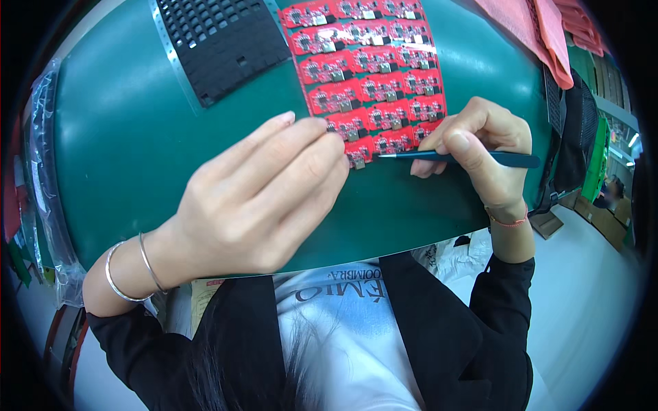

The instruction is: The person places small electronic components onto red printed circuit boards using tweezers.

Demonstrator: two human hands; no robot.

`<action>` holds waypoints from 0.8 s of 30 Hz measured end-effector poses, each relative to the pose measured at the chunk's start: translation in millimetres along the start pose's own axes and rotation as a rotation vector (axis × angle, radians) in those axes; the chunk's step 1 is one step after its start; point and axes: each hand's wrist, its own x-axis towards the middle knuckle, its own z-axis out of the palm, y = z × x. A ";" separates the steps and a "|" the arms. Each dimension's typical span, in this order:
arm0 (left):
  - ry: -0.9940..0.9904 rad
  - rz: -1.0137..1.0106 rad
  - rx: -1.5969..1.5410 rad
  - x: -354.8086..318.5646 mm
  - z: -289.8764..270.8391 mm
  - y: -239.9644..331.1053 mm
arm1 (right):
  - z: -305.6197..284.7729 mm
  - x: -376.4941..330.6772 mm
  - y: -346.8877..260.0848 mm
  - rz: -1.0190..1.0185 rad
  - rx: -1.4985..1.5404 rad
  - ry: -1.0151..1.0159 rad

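A panel of red circuit boards (361, 59), set in rows with small chips and metal connectors, lies on the green work mat (130, 157). My left hand (257, 195) is at the panel's near left corner, fingers curved and close together against its edge; the thumb is hidden beneath. In my right hand (480, 140) is a pair of dark tweezers (514, 159), held between thumb and fingers. Their pale tips point left, at the panel's near edge by the lowest row. Whether the tips touch a board I cannot tell.
A black tray (240, 68) with rows of square pockets lies left of the panel. Clear plastic wrap (51, 185) hangs along the mat's left edge. Pink cloth or foam (534, 34) is at the far right, with a black bag (579, 130) beside the table.
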 end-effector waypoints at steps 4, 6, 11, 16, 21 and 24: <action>0.034 0.028 0.014 0.4 6.4 -2.5 | 2.2 -4.9 6.1 -0.010 0.029 0.023; 0.035 0.025 0.009 0.5 6.8 -1.9 | 2.6 -5.9 8.0 -0.049 0.020 -0.003; 0.044 0.034 0.027 -0.7 9.4 -1.4 | 8.4 -6.5 7.7 -0.020 0.033 0.023; 0.057 0.054 0.032 -0.8 11.2 -3.0 | 8.8 -6.5 6.8 -0.025 -0.013 0.030; 0.066 0.041 0.013 -0.6 13.5 -2.5 | 9.5 -7.9 4.4 0.001 -0.040 0.054; 0.075 0.048 0.015 -0.4 14.2 -2.8 | 8.1 -7.9 4.6 0.004 -0.071 0.043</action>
